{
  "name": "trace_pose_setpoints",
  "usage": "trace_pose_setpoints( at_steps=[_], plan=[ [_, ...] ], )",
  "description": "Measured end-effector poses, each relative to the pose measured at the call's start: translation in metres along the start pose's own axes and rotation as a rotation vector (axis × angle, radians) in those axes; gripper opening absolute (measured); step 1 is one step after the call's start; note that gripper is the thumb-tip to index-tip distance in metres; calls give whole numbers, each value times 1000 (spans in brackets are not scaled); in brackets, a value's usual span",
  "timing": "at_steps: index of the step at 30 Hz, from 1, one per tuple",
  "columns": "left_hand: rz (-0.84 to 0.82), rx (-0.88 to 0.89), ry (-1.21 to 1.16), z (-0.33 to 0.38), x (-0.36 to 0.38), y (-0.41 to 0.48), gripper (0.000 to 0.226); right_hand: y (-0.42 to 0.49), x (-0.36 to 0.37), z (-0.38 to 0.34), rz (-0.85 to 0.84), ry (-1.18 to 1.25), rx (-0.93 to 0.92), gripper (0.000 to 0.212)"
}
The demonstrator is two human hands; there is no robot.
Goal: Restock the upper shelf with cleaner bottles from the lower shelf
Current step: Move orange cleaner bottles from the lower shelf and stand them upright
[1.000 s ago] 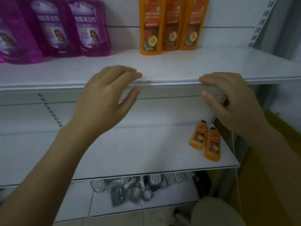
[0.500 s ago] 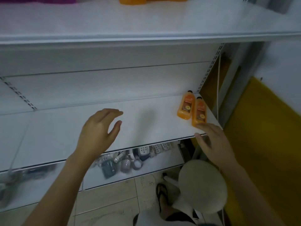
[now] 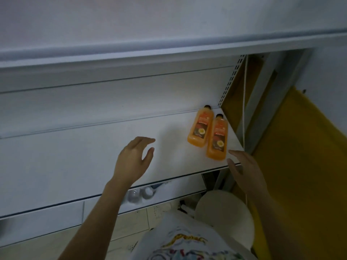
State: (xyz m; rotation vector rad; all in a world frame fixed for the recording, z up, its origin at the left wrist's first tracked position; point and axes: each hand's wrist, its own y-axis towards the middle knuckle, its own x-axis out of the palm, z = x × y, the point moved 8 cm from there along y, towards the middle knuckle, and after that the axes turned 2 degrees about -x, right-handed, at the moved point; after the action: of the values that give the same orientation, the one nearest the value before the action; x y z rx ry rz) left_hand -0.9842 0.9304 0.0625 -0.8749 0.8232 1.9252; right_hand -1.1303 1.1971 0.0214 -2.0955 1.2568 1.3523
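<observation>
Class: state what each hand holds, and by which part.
Nothing. Left hand and right hand are open and empty, near two orange bottles.

The person's 2 forearms are bare, with no sleeves reaching the wrists. The left hand (image 3: pixel 133 162) and right hand (image 3: pixel 246 171) wear no gloves, rings or watch. A white printed shirt (image 3: pixel 187 243) carries yellow, red and blue cartoon-like markings.
</observation>
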Motion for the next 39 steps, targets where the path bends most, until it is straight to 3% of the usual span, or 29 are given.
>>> trace_pose_setpoints(
  at_steps=[7,11,15,20,23,26,29,32,39],
  plan=[
    [-234,73,34,42,96,84,37,53,25,35,-115,46,-4,33],
    [-477,112,97,56,159,119,41,73,47,57,-161,85,206,47],
    [-644,-165,-9,43,203,134,47,84,70,79,-252,190,444,63],
    [-661,-473,-120,27,225,138,82,82,97,90,-326,544,721,77],
    [-715,-624,-280,20,224,135,69,80,105,96,-393,695,864,62],
    [-789,-742,-441,12,217,112,52,77,106,95,-517,745,848,41],
    [-735,-775,-601,4,204,86,34,73,100,98,-557,771,763,35],
    [-578,-712,-717,-2,178,67,22,70,86,96,-528,726,669,51],
    [-238,-596,-717,-11,96,16,57,63,41,40,-336,697,324,52]
  ],
)
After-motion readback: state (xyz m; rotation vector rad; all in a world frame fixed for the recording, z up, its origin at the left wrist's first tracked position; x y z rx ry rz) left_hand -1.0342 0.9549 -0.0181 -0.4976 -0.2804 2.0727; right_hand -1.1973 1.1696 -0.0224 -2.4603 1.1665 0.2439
